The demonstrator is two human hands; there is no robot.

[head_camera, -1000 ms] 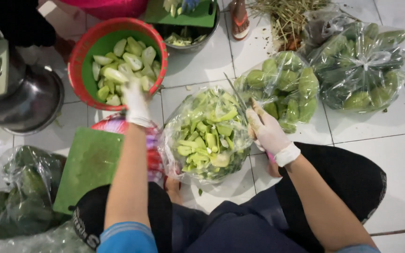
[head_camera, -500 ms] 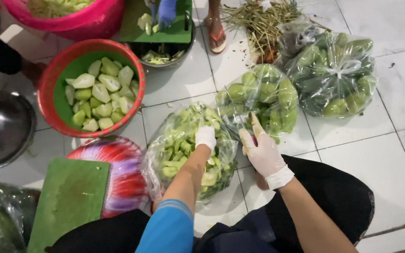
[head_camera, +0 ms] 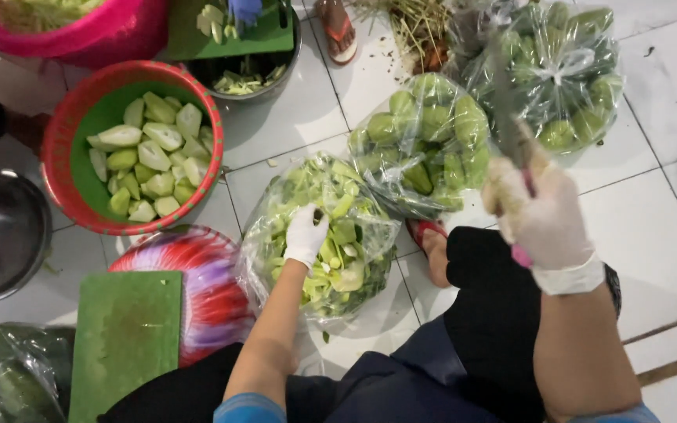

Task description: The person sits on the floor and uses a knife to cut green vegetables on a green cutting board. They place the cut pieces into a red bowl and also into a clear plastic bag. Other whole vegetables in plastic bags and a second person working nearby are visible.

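At far left a green cutting board (head_camera: 125, 337) lies on the floor below a red basin (head_camera: 64, 141) of peeled pieces. Your gloved left hand (head_camera: 305, 235) reaches into the open clear bag of peelings (head_camera: 331, 235), its grip curled; whether it pinches anything, you cannot tell. Your gloved right hand (head_camera: 542, 219) is raised, grip pressed around a knife (head_camera: 511, 133).

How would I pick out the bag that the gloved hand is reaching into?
Start at the red basin of peeled pieces, then look right, across the tiles. The clear bag of green peelings lies open, with the left hand inside. Its neighbours, the bags of whole green fruit, are tied shut.
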